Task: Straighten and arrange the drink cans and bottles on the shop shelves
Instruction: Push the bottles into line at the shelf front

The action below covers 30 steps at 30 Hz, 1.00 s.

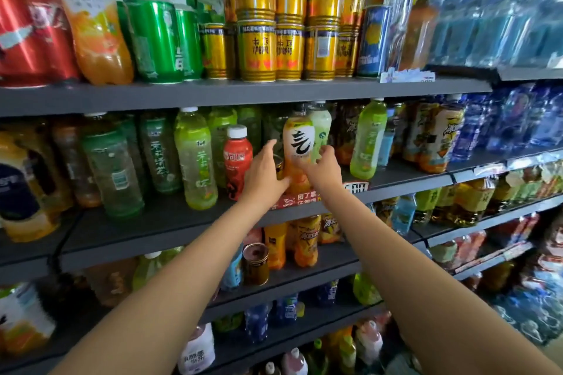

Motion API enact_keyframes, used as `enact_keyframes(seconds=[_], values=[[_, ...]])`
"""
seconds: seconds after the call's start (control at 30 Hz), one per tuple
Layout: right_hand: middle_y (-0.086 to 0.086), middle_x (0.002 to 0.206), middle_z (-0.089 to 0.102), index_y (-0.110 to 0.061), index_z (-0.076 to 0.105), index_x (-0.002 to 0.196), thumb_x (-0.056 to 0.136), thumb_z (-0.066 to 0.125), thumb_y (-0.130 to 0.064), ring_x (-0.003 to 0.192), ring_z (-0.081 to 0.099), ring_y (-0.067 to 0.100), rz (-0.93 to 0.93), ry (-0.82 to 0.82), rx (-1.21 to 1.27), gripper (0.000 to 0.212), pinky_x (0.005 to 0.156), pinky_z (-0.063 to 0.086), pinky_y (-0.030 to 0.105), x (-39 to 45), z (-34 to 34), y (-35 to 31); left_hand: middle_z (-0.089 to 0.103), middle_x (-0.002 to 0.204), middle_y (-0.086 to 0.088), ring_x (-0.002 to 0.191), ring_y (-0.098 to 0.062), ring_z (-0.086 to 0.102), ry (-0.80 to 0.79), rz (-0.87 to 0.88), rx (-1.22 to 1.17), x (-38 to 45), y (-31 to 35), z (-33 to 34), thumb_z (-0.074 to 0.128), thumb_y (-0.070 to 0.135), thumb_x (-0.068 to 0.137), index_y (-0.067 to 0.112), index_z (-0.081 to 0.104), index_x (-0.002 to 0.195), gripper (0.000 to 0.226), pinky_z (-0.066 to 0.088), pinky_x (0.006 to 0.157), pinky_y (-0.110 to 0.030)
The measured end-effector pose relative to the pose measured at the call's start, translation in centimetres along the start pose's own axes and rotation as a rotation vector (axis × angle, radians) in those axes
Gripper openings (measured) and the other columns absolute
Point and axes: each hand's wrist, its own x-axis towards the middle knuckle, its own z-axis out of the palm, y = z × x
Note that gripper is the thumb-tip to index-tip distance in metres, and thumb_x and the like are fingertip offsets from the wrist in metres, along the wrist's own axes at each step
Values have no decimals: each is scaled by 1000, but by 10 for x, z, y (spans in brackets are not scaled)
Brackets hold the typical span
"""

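Observation:
An orange drink bottle with a white label (298, 143) stands upright near the front of the second shelf (170, 222). My right hand (323, 168) wraps its right side and lower body. My left hand (264, 173) rests on its left side near the base, fingers spread, thumb low on the bottle. A small dark can (278, 165) shows between my left hand and the bottle. A red bottle with a white cap (237, 158) stands just left of my left hand.
Green tea bottles (195, 158) fill the second shelf to the left, and a pale green bottle (368, 140) stands to the right. Gold cans (289, 21) are stacked two high on the top shelf. Lower shelves hold orange bottles (306, 240) and a brown jar (255, 263).

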Motion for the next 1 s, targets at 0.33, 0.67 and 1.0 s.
enact_keyframes(seconds=[0.33, 0.67, 1.0], values=[[10, 128, 55, -10, 29, 139, 80, 71, -32, 117, 54, 28, -88, -115, 0, 76, 97, 45, 37, 49, -1, 4, 39, 144, -8, 134, -25, 33, -70, -182, 279, 56, 21, 25, 72, 34, 75, 16, 15, 146, 93, 23, 110, -40], [13, 128, 46, -6, 34, 131, 72, 77, -36, 118, 45, 27, -137, -84, 1, 79, 94, 41, 32, 57, -12, 22, 41, 137, -6, 126, -27, 28, 266, 7, 194, 35, 30, 55, 65, 23, 79, 12, 30, 141, 72, 26, 100, -37], [-3, 103, 58, -12, 44, 116, 68, 80, -33, 93, 57, 8, -356, 110, 185, 64, 79, 46, 10, 18, -43, 17, 41, 136, -9, 126, -24, 35, 254, 199, 131, 2, 35, 53, 76, 28, 73, 6, 34, 138, 81, 29, 105, -34]])
